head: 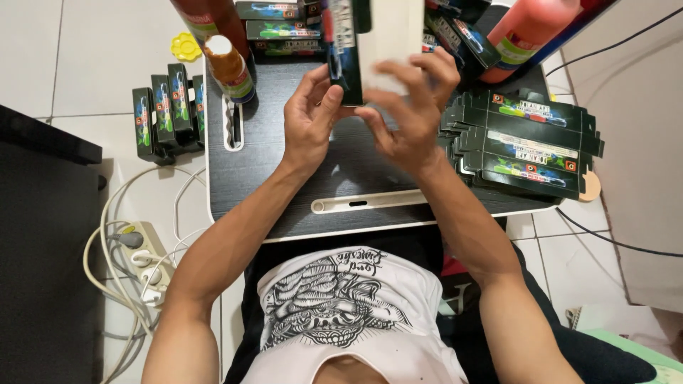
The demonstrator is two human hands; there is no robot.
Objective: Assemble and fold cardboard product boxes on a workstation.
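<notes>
Head view: both hands hold one small carton up above the far half of the worktop. It is a narrow box, black on its printed side with bright blue and green artwork, plain white on the broad face turned this way (its top runs out of frame). The left hand is half curled, thumb and fingertips pinching the carton's black left edge. The right hand has its fingers spread and bent across the white face, thumb tucked beneath.

Just right of the hands lies a fanned stack of flat cartons, black with white label strips and green-blue splashes. More made-up boxes of the same print sit along the far edge. A brown bottle with a white cap stands at the left corner; a red bottle leans at the right. Off the worktop, on the tiled floor, a row of upright boxes stands, with a power strip and cables nearer.
</notes>
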